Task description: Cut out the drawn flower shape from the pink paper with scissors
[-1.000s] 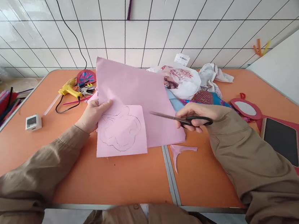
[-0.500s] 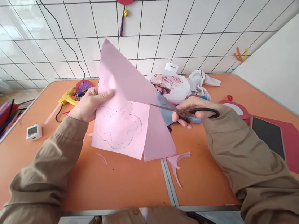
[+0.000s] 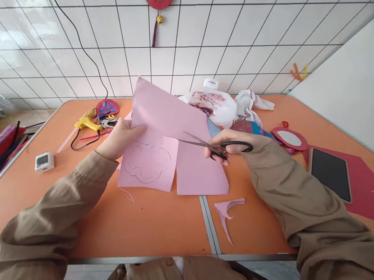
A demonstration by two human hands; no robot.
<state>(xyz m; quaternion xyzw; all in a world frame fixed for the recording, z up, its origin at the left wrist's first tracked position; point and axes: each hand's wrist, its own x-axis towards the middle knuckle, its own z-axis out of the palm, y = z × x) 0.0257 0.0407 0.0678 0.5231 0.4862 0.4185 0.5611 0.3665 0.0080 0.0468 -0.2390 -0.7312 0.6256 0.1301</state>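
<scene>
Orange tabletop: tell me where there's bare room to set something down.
Best bare patch: the orange tabletop up front, between the large pink sheet, grey metal seam and brown left sleeve. Another lies between that sleeve and the small white boxy device. Crowded: the back, with yellow glue gun and white plastic bag; the right, with flat red sheet.

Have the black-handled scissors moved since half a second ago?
Yes: the black-handled scissors in the right hand moved left, closer to the metal table seam.

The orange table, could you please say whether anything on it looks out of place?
A jagged pink scrap lies loose right of the metal seam, and a thin curled sliver below the pink paper; both resemble stray offcuts.
</scene>
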